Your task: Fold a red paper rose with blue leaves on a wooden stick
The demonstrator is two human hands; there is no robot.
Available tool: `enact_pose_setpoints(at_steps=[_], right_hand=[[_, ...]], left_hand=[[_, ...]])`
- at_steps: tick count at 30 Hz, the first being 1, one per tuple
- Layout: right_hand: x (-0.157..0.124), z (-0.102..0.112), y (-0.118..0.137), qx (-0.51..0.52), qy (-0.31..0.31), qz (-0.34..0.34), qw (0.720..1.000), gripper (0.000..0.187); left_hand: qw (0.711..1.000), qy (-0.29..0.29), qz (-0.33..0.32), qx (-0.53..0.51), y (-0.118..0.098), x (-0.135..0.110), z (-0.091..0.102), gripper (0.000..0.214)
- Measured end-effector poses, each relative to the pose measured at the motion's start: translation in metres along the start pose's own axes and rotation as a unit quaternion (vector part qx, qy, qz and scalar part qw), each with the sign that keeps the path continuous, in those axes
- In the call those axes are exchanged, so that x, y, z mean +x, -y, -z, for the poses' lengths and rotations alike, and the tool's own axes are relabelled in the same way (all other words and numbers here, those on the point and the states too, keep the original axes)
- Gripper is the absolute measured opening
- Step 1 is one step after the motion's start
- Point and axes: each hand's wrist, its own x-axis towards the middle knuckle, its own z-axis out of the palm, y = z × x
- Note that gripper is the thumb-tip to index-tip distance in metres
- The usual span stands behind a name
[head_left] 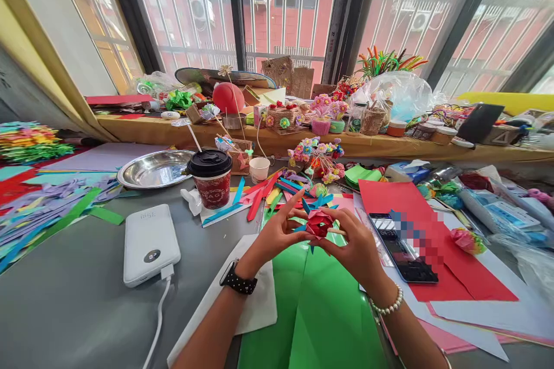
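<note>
Between both hands is a folded paper flower (319, 223), red in the middle with blue pointed strips sticking out around it. My left hand (283, 225) grips its left side with thumb and fingers, the index finger raised. On the other side my right hand (355, 236) pinches the flower's edge. A pale thin stick (336, 231) shows by the right fingers; whether it joins the flower I cannot tell. Below the hands lies a shiny green folder (315, 305), and a white sheet (259, 305) is under my left wrist.
A lidded coffee cup (210, 181), a paper cup (259, 169) and a metal plate (156, 169) stand at the back left. A white power bank (151, 245) with cable lies left. Right are a phone (404, 251) and red paper (476, 277). Colored strips (259, 196) lie beyond my hands.
</note>
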Motion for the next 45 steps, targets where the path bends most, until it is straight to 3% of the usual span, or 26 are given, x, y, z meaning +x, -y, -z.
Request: enact_pose_setpoints(at_steps=[3,8,14,21,27,45], right_hand=[[-0.0001,-0.0010,-0.0007,-0.015,-0.003,0.014,1.000,0.044],[-0.0010,-0.0023,-0.0002,-0.029,0.006,0.021,0.999,0.045],[0.0003,0.0010,-0.0037,-0.010,0.057,0.029,0.998,0.047],[0.0015,0.0002,-0.0042,-0.023,0.033,0.037,0.998,0.033],[0.0020,0.0008,-0.0041,-0.030,0.047,0.037,0.998,0.034],[-0.0012,-0.0030,-0.0077,0.021,0.038,0.034,0.998,0.020]], left_hand=[[1.000,-0.005,-0.011,0.021,-0.0005,-0.0002,0.0032,0.081],[0.998,0.055,-0.012,0.026,-0.0031,-0.0002,0.0030,0.050],[0.998,0.056,-0.011,0.012,-0.0030,-0.0006,0.0035,0.051],[0.991,0.085,-0.009,0.101,-0.0086,-0.0026,0.0065,0.056],[0.982,0.078,-0.011,0.170,-0.0093,-0.0027,0.0064,0.050],[0.992,0.044,-0.023,0.118,-0.0040,-0.0012,0.0055,0.042]])
